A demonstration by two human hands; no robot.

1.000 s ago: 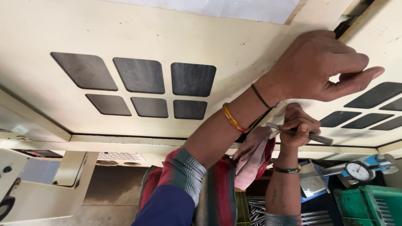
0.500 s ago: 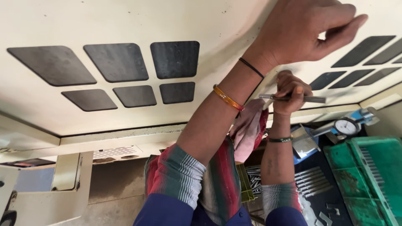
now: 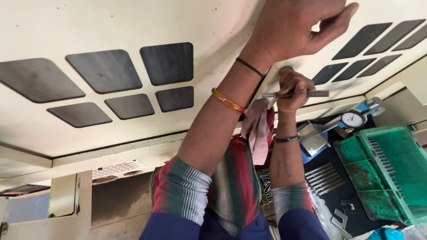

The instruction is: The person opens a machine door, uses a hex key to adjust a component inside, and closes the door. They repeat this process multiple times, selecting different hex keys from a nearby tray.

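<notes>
My left hand [image 3: 296,29] is raised against a cream machine panel [image 3: 111,26], next to the dark gap between two panels. Its fingers curl out of sight and the thumb sticks out; what it grips is hidden. An orange bangle and a black thread sit on that forearm. Below it, my right hand [image 3: 291,86] is closed around a thin grey metal rod [image 3: 311,94], held level and sticking out on both sides of the fist. A pink cloth [image 3: 258,129] hangs just left of the right wrist, which wears a green band.
Dark square windows [image 3: 168,63] are set in the cream panels. Lower right are a dial gauge [image 3: 353,119] on a blue stand, a green plastic crate [image 3: 391,169], and a row of several metal rods [image 3: 324,178] on a dark mat.
The view has swung and moved closer. Both hands have risen in the picture, the left still on the panel. The right hand keeps the rod level.
</notes>
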